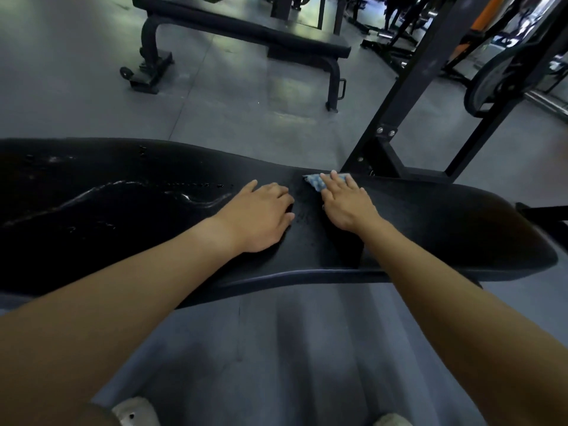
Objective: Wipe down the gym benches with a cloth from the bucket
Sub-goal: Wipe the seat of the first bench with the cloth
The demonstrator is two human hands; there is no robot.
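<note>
Pale shoes [135,412] sit at the frame's bottom edge on grey floor [246,124]. Above, the black worktop [430,229] crosses mid-frame, with wet streaks [190,199] on its left part. The left grip [261,216] rests on it, fingers relaxed. Just beside it, the right grip [347,204] presses a blue speckled cloth [315,182] flat at the far edge. Beyond are a second bench [246,29] at top and a rack [424,72] upper right.

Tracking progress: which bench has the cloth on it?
The near bench, where the right hand presses the blue cloth flat; the far bench bears none.
</note>
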